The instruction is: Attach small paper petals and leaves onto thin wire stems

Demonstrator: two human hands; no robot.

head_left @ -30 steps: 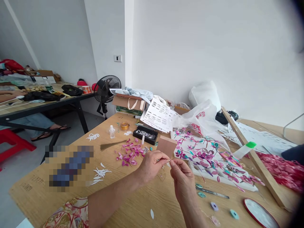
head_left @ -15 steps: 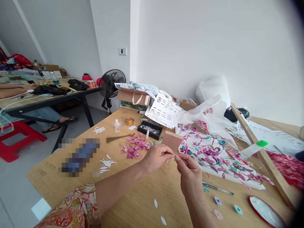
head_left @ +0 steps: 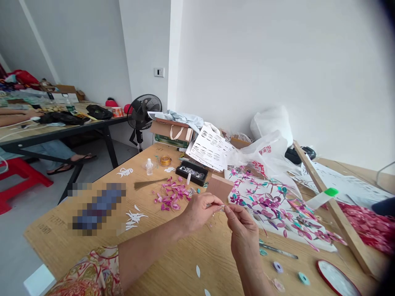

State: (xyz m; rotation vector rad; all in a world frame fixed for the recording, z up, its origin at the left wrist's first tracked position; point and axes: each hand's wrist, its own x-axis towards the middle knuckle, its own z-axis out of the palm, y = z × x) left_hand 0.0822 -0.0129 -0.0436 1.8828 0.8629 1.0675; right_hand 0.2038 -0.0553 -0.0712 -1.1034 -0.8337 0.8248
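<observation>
My left hand [head_left: 199,211] and my right hand [head_left: 242,226] meet above the wooden table, thumb and forefinger of each pinched together. Between their fingertips is something tiny and pale, too small to name. Fine strands hang below my left fingers. Behind my left hand lies a heap of pink-purple petals [head_left: 171,195]. A reddish-brown block [head_left: 219,188] stands just beyond both hands. To the right, flower sprays in purple and teal [head_left: 271,199] rest on white sheeting. White leaf-shaped pieces [head_left: 135,218] lie left of my forearm, and a single white leaf shape [head_left: 198,271] lies nearer me.
Around the table [head_left: 166,263] are a black tray [head_left: 191,173], a small clear bottle [head_left: 149,167], thread spools [head_left: 303,278], a thin pen-like tool [head_left: 280,250], a red-rimmed round dish [head_left: 336,277] and a wooden bar [head_left: 336,213]. Another person's arm [head_left: 18,117] rests at the far left table.
My view has shifted slightly, so most of the table's things appear a little lower and further left. Both hands stay pinched together, with only slight finger movement.
</observation>
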